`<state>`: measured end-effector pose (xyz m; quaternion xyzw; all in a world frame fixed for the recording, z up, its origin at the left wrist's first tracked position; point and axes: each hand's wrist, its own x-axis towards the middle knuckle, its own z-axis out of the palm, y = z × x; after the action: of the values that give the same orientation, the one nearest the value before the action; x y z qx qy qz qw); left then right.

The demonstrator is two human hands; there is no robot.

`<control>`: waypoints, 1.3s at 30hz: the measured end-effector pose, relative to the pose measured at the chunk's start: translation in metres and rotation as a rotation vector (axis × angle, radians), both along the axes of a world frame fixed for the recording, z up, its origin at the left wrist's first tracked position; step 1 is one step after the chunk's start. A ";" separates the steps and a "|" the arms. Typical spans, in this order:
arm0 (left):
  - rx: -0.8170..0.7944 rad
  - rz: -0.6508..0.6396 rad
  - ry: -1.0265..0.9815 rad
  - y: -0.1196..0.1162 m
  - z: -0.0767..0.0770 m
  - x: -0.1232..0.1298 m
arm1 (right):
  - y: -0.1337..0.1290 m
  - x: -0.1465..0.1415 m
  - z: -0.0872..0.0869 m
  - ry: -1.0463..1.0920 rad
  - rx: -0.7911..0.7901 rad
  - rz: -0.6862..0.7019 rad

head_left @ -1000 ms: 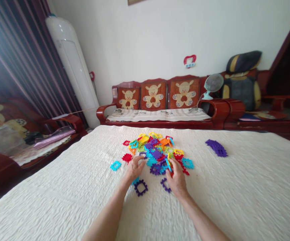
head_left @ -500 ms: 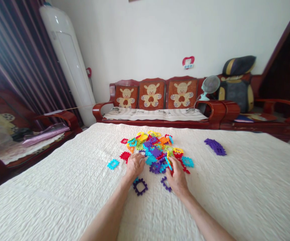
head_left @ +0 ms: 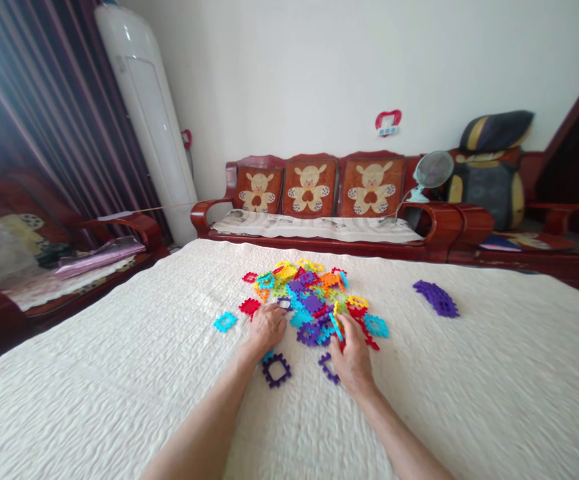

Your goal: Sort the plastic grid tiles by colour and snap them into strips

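Note:
A heap of colourful notched plastic building pieces (head_left: 312, 304) lies on the cloth before me. My left hand (head_left: 268, 327) rests at the heap's left edge, fingers bent together beside a purple frame piece (head_left: 284, 304); what they hold, if anything, is hidden. At the heap's front right, my right hand (head_left: 353, 347) is closed on a light blue piece (head_left: 336, 327), tilted on edge between thumb and fingers. A yellow piece (head_left: 336, 309) shows just beyond it. Nearer me lie a purple square frame (head_left: 276, 371) and another purple frame (head_left: 327, 368), partly covered by my right hand.
A joined purple stack (head_left: 436, 298) lies apart at the right on the white quilted cloth (head_left: 489, 373). A light blue frame (head_left: 225, 322) and a solid red piece (head_left: 249, 307) lie left of the heap. Behind are a wooden sofa (head_left: 314, 247) and a fan (head_left: 433, 170).
The view has shifted slightly, so the background sits further right. Both hands keep nearly the same places at the heap, and the light blue piece is still in my right hand.

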<state>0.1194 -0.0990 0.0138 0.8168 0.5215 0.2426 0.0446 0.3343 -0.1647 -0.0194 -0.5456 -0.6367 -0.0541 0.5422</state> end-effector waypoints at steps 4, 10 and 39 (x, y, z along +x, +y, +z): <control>0.024 -0.026 0.019 -0.003 0.004 0.001 | 0.000 0.000 0.000 0.012 -0.014 0.004; 0.028 -0.056 0.037 -0.004 0.010 0.000 | 0.001 0.001 -0.001 0.023 -0.010 0.019; -0.506 -0.142 0.442 -0.034 0.072 -0.021 | 0.005 -0.002 -0.001 0.061 0.027 0.054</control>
<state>0.0979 -0.1325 0.0862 0.8470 0.5038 -0.0812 0.1486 0.3318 -0.1596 -0.0203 -0.5224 -0.6335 -0.0311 0.5699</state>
